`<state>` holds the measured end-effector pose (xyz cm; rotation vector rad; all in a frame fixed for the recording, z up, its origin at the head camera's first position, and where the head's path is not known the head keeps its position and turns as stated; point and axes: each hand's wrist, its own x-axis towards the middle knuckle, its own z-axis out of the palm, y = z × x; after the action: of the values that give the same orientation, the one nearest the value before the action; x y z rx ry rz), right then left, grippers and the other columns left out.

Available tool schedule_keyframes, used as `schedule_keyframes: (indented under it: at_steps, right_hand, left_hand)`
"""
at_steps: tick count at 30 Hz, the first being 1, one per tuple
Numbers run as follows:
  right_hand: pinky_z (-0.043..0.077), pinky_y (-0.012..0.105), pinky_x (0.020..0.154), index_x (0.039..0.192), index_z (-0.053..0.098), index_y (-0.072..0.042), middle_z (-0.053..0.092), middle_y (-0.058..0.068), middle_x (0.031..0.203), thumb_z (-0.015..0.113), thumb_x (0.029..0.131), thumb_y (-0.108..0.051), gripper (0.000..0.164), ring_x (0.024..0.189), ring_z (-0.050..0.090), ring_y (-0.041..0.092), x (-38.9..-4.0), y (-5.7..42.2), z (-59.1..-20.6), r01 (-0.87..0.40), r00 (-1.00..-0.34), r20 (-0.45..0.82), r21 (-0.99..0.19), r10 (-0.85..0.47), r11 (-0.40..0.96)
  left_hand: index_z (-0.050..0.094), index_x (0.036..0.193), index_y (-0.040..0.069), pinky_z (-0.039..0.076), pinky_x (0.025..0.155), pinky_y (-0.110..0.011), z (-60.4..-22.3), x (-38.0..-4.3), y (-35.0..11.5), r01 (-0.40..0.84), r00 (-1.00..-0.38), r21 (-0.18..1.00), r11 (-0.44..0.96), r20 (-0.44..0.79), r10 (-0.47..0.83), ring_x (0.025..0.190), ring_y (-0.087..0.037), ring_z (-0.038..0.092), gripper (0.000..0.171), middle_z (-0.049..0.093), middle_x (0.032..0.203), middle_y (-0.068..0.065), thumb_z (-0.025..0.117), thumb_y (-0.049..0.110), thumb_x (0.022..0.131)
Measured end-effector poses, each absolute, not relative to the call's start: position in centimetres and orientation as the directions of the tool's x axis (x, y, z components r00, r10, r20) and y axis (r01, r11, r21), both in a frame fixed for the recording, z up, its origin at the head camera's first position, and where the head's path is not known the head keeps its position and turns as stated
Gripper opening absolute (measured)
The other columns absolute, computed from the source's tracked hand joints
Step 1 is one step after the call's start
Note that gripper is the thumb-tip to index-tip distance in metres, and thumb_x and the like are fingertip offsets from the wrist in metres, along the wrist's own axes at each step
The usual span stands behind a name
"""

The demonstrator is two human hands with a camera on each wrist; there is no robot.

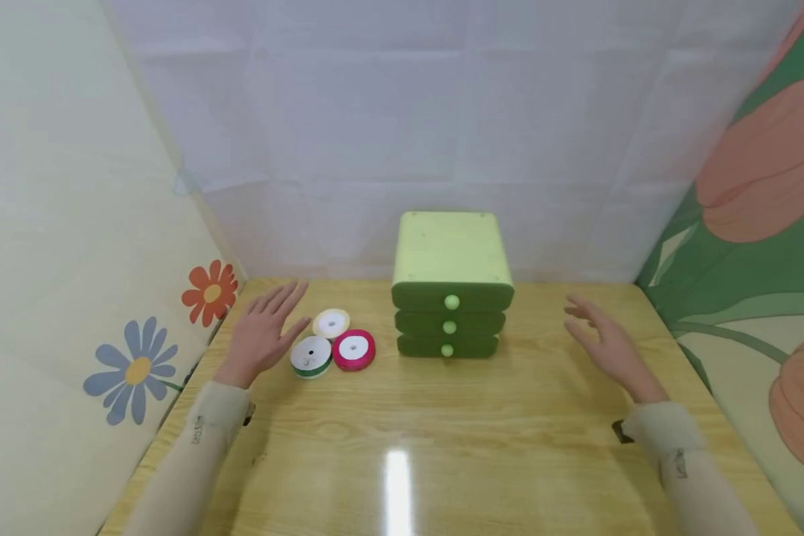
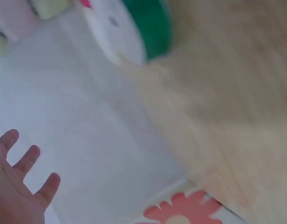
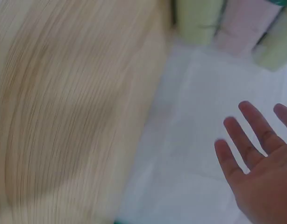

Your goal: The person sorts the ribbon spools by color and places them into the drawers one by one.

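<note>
My left hand (image 1: 260, 333), fingers spread and holding nothing, hovers over the table's left side. Just right of it lie three ribbon spools close together: a green one (image 1: 311, 357), a cream one (image 1: 331, 324) and a magenta one (image 1: 354, 350). In the left wrist view the green spool (image 2: 153, 28) shows its coloured edge. Over the right side, my right hand (image 1: 610, 346) is held with fingers extended and nothing in it. Between the hands, at the back, stands a small green drawer cabinet (image 1: 452, 249) with three dark green drawers and round light knobs, all pushed in.
The wooden table (image 1: 348, 424) reflects a bright light streak near its front. A white cloth wall (image 1: 348, 134) rises right behind the cabinet. Flower-printed panels flank the table, on the left (image 1: 47, 223) and on the right (image 1: 764, 298).
</note>
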<state>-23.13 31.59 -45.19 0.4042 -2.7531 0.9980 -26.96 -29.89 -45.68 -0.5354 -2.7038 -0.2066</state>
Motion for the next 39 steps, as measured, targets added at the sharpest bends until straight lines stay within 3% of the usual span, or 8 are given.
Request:
schedule_keyframes:
  at_steps: [4, 8, 15, 18, 21, 25, 32, 39]
  right_hand:
    - [0.057, 0.041, 0.098, 0.155, 0.044, -0.008, 0.064, 0.024, 0.138, 0.043, 0.113, -0.03, 0.047, 0.118, 0.067, 0.028, -22.9, 29.7, -44.3, -0.331, -0.943, 0.252, -0.755, -0.216, 0.566]
    - [0.059, 0.025, 0.089, 0.149, 0.048, 0.001, 0.065, 0.03, 0.131, 0.039, 0.114, -0.023, 0.043, 0.109, 0.071, 0.015, -22.7, 27.6, -43.7, -0.369, -0.919, 0.268, -0.844, -0.288, 0.391]
    - [0.06, 0.034, 0.091, 0.148, 0.048, 0.005, 0.06, 0.034, 0.136, 0.039, 0.114, -0.02, 0.043, 0.114, 0.07, 0.022, -22.7, 23.5, -42.6, -0.369, -0.885, 0.263, -0.899, -0.384, 0.236]
    - [0.061, 0.036, 0.093, 0.148, 0.048, 0.006, 0.06, 0.033, 0.137, 0.04, 0.114, -0.019, 0.043, 0.115, 0.069, 0.025, -23.1, 21.9, -42.2, -0.371, -0.871, 0.265, -0.907, -0.414, 0.2]
    - [0.061, 0.042, 0.095, 0.148, 0.049, 0.004, 0.063, 0.03, 0.136, 0.041, 0.113, -0.021, 0.043, 0.116, 0.068, 0.036, -23.6, 20.6, -42.0, -0.38, -0.86, 0.27, -0.906, -0.433, 0.189]
    - [0.059, 0.05, 0.097, 0.149, 0.049, 0.0, 0.064, 0.028, 0.135, 0.041, 0.114, -0.024, 0.043, 0.117, 0.066, 0.045, -24.1, 19.3, -41.9, -0.37, -0.855, 0.262, -0.913, -0.447, 0.174]
    - [0.057, 0.054, 0.101, 0.151, 0.046, -0.002, 0.061, 0.03, 0.137, 0.042, 0.113, -0.027, 0.045, 0.122, 0.063, 0.048, -24.5, 17.3, -42.2, -0.325, -0.856, 0.233, -0.937, -0.461, 0.128]
    - [0.058, 0.045, 0.102, 0.147, 0.048, 0.001, 0.061, 0.032, 0.136, 0.046, 0.112, -0.027, 0.044, 0.122, 0.063, 0.049, -24.6, 15.5, -42.5, -0.284, -0.872, 0.243, -0.958, -0.424, 0.035]
  left_hand:
    - [0.023, 0.167, 0.027, 0.029, 0.121, -0.065, -44.6, -28.4, -27.5, 0.436, -0.863, 0.228, 0.871, 0.381, 0.332, 0.15, -0.042, 0.036, 0.072, 0.033, 0.169, -0.01, 0.057, 0.041, 0.105]
    - [0.025, 0.166, 0.029, 0.03, 0.121, -0.065, -43.3, -29.7, -24.9, 0.473, -0.863, 0.343, 0.811, 0.366, 0.348, 0.152, -0.039, 0.035, 0.065, 0.031, 0.17, -0.005, 0.048, 0.046, 0.108]
    - [0.031, 0.164, 0.029, 0.027, 0.126, -0.058, -41.3, -32.3, -20.3, 0.524, -0.85, 0.52, 0.675, 0.368, 0.376, 0.157, -0.029, 0.029, 0.058, 0.031, 0.17, -0.001, 0.045, 0.045, 0.11]
    - [0.031, 0.164, 0.031, 0.035, 0.122, -0.056, -40.9, -33.5, -18.8, 0.524, -0.852, 0.591, 0.614, 0.357, 0.383, 0.154, -0.028, 0.034, 0.056, 0.031, 0.17, 0.002, 0.043, 0.043, 0.111]
    - [0.032, 0.163, 0.032, 0.042, 0.117, -0.056, -40.5, -34.3, -17.4, 0.507, -0.861, 0.646, 0.571, 0.34, 0.379, 0.148, -0.029, 0.041, 0.054, 0.031, 0.169, 0.004, 0.041, 0.044, 0.111]
    - [0.034, 0.163, 0.033, 0.038, 0.119, -0.057, -39.7, -34.9, -15.7, 0.502, -0.861, 0.681, 0.533, 0.338, 0.379, 0.144, -0.03, 0.046, 0.055, 0.033, 0.169, 0.005, 0.038, 0.049, 0.111]
    - [0.037, 0.16, 0.038, 0.022, 0.127, -0.057, -38.9, -35.7, -13.6, 0.491, -0.865, 0.72, 0.49, 0.335, 0.375, 0.157, -0.021, 0.026, 0.05, 0.03, 0.17, 0.006, 0.035, 0.05, 0.111]
    - [0.041, 0.158, 0.037, 0.027, 0.126, -0.055, -39.3, -36.1, -12.4, 0.473, -0.871, 0.748, 0.465, 0.319, 0.373, 0.157, -0.02, 0.026, 0.053, 0.028, 0.17, 0.007, 0.041, 0.054, 0.109]
